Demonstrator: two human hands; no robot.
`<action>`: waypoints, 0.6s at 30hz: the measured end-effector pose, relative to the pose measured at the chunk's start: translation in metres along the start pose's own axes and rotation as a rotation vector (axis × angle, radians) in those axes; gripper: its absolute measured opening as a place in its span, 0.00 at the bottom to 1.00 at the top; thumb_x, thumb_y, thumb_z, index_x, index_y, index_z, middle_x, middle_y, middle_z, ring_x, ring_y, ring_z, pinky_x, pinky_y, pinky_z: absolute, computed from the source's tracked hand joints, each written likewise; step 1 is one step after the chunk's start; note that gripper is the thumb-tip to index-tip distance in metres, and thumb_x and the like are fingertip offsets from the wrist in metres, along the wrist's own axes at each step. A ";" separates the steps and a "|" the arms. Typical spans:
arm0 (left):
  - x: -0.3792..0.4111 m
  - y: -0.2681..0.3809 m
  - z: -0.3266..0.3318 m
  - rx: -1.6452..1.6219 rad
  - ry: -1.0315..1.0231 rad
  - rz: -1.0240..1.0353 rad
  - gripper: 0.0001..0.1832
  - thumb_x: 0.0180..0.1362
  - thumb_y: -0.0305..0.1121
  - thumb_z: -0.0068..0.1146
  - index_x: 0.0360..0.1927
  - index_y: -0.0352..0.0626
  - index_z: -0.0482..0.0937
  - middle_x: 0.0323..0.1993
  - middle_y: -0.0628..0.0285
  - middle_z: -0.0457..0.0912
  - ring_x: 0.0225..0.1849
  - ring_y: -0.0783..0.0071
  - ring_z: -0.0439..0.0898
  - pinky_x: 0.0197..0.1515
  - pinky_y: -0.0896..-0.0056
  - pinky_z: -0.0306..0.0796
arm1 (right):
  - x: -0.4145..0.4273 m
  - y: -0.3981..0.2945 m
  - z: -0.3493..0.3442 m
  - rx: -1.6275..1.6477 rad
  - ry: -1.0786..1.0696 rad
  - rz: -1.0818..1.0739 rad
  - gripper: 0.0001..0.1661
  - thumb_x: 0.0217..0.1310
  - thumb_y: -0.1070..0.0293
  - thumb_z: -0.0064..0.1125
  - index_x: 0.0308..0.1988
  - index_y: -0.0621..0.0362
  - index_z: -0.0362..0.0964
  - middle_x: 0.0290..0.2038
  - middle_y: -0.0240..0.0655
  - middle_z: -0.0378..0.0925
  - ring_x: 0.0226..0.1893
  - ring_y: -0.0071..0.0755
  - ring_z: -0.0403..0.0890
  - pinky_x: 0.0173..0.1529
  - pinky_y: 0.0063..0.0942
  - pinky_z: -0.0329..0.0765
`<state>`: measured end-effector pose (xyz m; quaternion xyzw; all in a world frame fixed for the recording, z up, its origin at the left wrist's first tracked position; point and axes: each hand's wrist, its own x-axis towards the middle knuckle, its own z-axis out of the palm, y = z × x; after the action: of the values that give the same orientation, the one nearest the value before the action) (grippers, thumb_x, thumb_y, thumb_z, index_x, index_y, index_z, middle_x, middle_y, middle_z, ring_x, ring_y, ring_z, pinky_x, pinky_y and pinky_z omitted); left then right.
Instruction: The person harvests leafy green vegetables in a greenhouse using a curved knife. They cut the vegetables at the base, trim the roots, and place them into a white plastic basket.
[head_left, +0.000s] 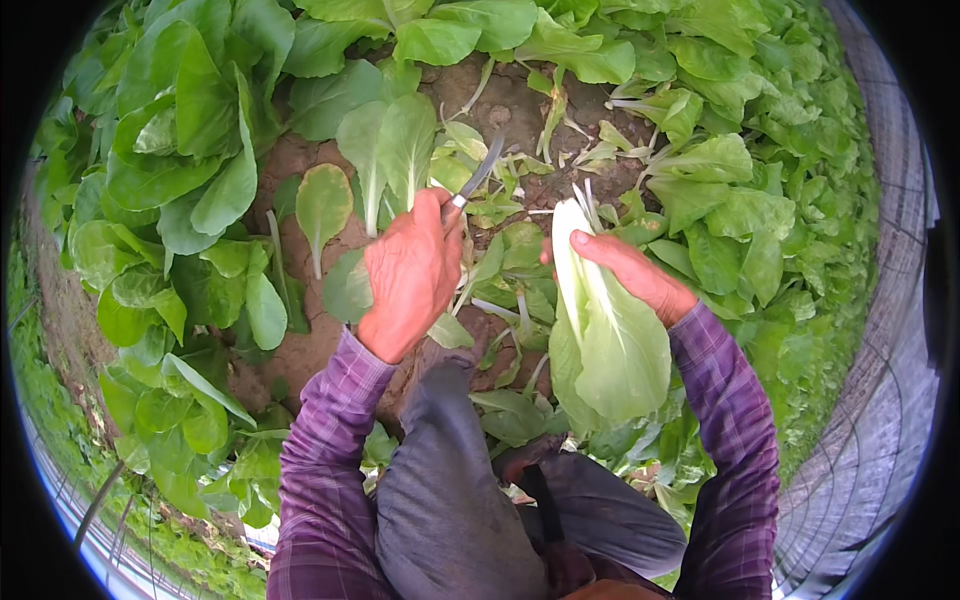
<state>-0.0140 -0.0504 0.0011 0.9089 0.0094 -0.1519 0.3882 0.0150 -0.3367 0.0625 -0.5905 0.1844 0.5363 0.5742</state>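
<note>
My left hand (412, 274) is closed around the handle of a curved knife (480, 172), its blade pointing up and to the right over the cut leaves. On the right, my right hand (626, 270) grips a head of leafy greens (611, 345) by its white stalks, thumb across the front. The stalk end points up and the pale green leaves hang down. Loose trimmed leaves (517, 262) lie on the soil between the hands. A yellow-edged leaf (324, 202) lies on the ground left of my left hand.
Large leafy plants (180, 135) stand along the left side, and a dense row of greens (810, 225) curves along the right. Bare brown soil (472, 90) shows ahead among fallen leaves. Grey sheeting (877, 420) borders the bed at the far right. My bent knees are below.
</note>
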 end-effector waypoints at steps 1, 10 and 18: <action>0.001 -0.015 -0.002 0.186 -0.057 0.002 0.22 0.73 0.40 0.67 0.60 0.38 0.74 0.32 0.56 0.80 0.38 0.72 0.81 0.43 0.58 0.75 | 0.002 0.003 0.003 -0.001 -0.008 0.006 0.36 0.83 0.33 0.52 0.61 0.56 0.81 0.45 0.28 0.83 0.41 0.23 0.84 0.49 0.28 0.82; -0.017 0.021 0.022 -1.019 -0.212 -0.246 0.26 0.69 0.41 0.78 0.52 0.35 0.73 0.33 0.72 0.71 0.34 0.84 0.70 0.33 0.77 0.68 | 0.028 0.042 0.040 -0.302 0.110 -0.118 0.60 0.82 0.19 0.26 0.72 0.67 0.73 0.68 0.51 0.79 0.68 0.42 0.77 0.75 0.39 0.71; -0.018 0.014 0.039 -0.901 -0.248 -0.422 0.21 0.67 0.37 0.76 0.46 0.37 0.73 0.33 0.63 0.82 0.29 0.78 0.83 0.23 0.73 0.79 | 0.028 0.062 0.045 -0.216 0.000 -0.155 0.51 0.84 0.27 0.44 0.78 0.62 0.66 0.67 0.42 0.79 0.67 0.36 0.77 0.73 0.37 0.72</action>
<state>-0.0398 -0.0854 -0.0093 0.6048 0.2114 -0.3145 0.7005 -0.0456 -0.3034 0.0195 -0.6613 0.0795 0.5071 0.5471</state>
